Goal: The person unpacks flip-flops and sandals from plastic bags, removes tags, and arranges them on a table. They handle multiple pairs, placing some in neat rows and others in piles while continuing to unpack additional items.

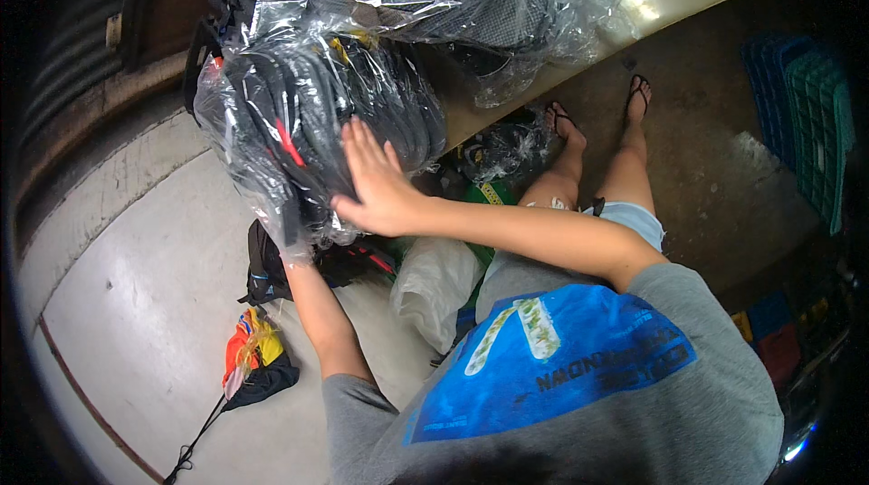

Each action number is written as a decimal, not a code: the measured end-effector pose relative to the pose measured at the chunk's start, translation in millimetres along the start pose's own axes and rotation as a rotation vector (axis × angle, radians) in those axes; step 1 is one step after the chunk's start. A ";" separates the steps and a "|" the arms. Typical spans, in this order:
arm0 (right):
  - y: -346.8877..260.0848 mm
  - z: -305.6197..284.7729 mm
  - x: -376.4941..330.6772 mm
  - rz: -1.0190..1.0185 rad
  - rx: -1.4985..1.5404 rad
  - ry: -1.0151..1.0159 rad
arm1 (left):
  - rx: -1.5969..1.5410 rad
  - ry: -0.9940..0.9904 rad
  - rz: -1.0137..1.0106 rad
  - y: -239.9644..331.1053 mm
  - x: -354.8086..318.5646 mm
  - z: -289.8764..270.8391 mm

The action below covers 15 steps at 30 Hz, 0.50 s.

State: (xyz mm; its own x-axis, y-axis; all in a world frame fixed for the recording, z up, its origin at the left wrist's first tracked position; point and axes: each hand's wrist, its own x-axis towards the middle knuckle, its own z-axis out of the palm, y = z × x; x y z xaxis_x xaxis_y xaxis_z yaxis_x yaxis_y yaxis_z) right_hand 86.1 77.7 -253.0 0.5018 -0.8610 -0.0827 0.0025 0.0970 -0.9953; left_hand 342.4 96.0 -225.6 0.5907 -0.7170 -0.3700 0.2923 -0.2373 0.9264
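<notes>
Where bagged backpacks (317, 114) pile, pale floor (136, 304) shows

Dim scene, plastic glare, dark fisheye rim, edges bent.

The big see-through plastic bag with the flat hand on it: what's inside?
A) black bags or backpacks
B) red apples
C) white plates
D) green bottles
A: the right hand lies flat on the clear plastic bag, and dark black straps and fabric with a red trim show through it.
</notes>
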 end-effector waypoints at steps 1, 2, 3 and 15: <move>7.5 -2.2 0.0 -0.044 0.077 0.164 | -0.003 -0.014 -0.003 -0.4 2.6 0.5; 16.2 -6.2 1.0 -0.073 0.131 0.300 | -0.012 -0.020 -0.006 -0.4 5.3 0.8; 25.3 -11.0 3.9 0.013 0.188 0.357 | -0.018 -0.028 -0.006 -1.0 8.1 1.4; 32.7 -62.9 78.1 0.244 -0.288 -0.014 | -0.110 -0.112 -0.006 -6.3 35.4 18.7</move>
State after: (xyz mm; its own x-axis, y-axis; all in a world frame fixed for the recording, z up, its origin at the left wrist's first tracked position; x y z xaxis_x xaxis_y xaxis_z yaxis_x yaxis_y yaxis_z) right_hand 70.9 -17.7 -295.2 0.4691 -0.8230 -0.3203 -0.3609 0.1524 -0.9201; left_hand 347.5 59.9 -243.1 0.5029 -0.7859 -0.3599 0.3795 -0.1733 0.9088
